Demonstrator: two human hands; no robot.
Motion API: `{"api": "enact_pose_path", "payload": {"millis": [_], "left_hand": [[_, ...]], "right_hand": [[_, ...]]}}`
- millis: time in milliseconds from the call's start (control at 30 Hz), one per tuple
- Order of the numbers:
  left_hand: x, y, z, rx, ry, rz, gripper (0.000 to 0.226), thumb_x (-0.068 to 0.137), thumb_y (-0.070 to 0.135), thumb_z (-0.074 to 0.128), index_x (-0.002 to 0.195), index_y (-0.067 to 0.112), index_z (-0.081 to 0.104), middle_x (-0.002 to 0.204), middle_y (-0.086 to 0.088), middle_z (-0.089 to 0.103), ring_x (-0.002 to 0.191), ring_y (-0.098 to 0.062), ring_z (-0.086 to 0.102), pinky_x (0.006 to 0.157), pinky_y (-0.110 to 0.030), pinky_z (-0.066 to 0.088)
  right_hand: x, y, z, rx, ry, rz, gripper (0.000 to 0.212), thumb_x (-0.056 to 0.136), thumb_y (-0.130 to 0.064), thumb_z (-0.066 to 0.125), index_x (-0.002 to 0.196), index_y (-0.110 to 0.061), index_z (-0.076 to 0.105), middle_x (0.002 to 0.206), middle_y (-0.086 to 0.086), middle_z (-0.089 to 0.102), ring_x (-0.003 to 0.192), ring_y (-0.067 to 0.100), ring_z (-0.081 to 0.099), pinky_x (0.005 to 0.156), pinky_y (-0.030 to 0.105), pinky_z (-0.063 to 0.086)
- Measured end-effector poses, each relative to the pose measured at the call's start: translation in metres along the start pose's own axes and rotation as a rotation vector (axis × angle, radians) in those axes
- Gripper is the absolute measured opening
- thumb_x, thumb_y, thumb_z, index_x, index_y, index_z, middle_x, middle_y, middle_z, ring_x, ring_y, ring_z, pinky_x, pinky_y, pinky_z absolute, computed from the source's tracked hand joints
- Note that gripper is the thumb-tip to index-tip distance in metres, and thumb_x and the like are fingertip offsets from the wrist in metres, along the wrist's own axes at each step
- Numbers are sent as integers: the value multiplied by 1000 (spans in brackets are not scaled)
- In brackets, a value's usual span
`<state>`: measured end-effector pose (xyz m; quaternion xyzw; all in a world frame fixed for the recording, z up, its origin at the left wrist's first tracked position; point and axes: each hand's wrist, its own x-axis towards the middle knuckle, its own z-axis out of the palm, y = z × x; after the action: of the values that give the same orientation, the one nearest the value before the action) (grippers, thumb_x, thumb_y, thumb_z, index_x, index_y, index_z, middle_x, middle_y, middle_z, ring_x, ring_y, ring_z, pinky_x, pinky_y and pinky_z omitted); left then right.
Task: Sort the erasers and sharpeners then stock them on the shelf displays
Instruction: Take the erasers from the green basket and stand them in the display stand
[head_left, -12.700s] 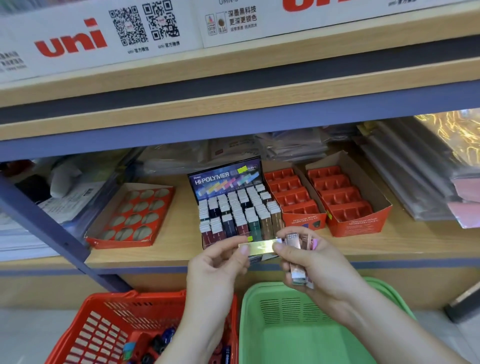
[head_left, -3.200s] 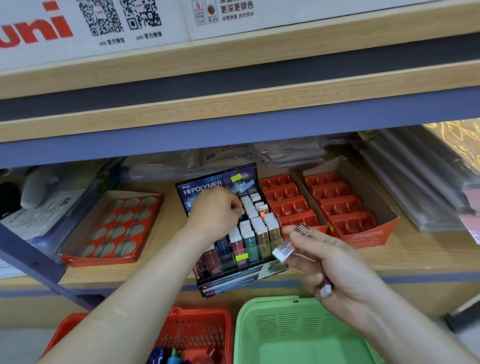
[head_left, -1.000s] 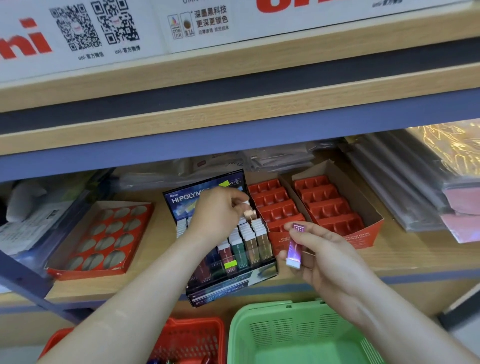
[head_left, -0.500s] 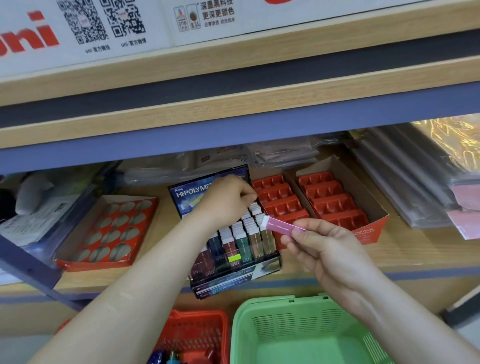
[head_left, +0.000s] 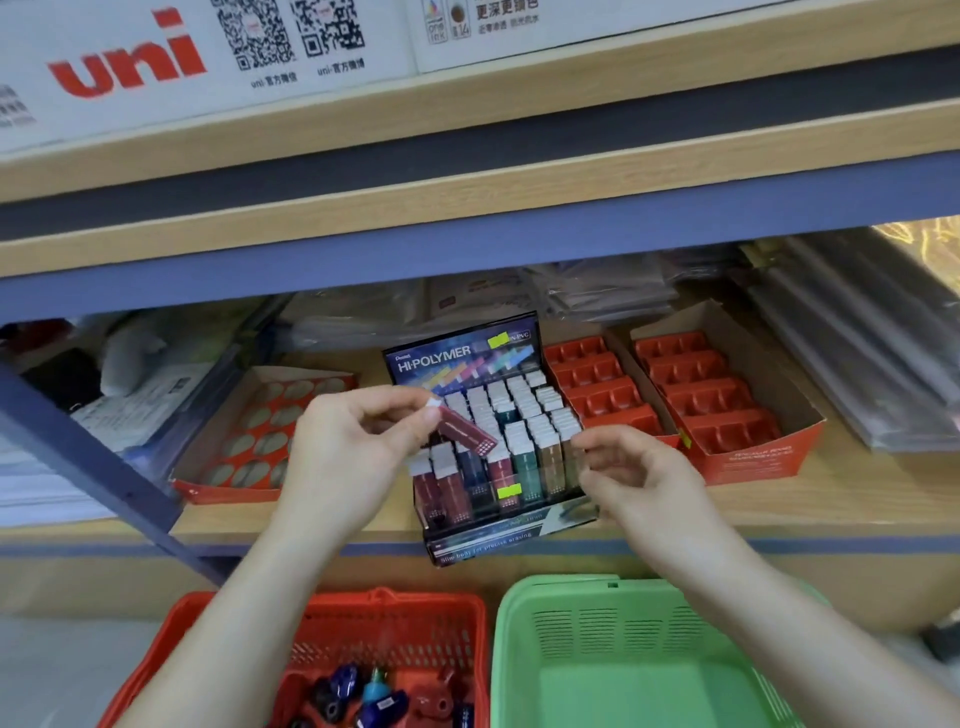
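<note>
A dark Hi-Polymer display box (head_left: 470, 358) stands on the wooden shelf (head_left: 831, 499), filled with several upright slim erasers. My left hand (head_left: 353, 447) pinches a dark red eraser (head_left: 467, 431) by its white end, tilted over the box's front rows. My right hand (head_left: 634, 467) hovers at the box's right side, fingers loosely curled, nothing seen in it. Two orange sharpener trays (head_left: 602, 384) (head_left: 711, 405) with bare slots sit to the right of the box.
A flat red tray with round holes (head_left: 260, 431) lies left of the box. Below the shelf, a red basket (head_left: 363, 639) holds several sharpeners and a green basket (head_left: 649, 665) stands beside it. Plastic-wrapped packs fill the shelf's back and right.
The pink eraser my right hand held has gone from it. My left hand has come back from the box's rear and now holds a dark red eraser over the front rows.
</note>
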<state>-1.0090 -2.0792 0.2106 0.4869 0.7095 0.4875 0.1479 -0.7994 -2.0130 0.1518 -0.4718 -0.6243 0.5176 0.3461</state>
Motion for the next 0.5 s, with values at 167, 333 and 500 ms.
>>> {"api": "enact_pose_path", "payload": {"millis": [167,333,500], "left_hand": [[-11,-18,-11,286,33,94,6,81,21,74,79,27,75,66,25,66,69,5,60,60,-4,41],[-11,-40,-19,431,70,243,9,84,19,72,91,19,76,75,13,67,70,-3,59,66,-20,49],[-10,-54,-15,487,30,361,11,84,19,72,94,17,75,77,6,67,69,-12,60,65,-35,54]], "right_hand": [[3,16,8,-533,-77,-249,45,90,-14,62,124,-43,54,107,-8,42,79,-1,48,76,8,36],[5,17,17,-832,5,-360,32,87,-15,64,114,-31,58,103,0,38,81,19,47,64,26,39],[10,15,25,-957,34,-330,27,90,-21,63,114,-23,51,134,12,39,69,26,55,58,29,42]]}}
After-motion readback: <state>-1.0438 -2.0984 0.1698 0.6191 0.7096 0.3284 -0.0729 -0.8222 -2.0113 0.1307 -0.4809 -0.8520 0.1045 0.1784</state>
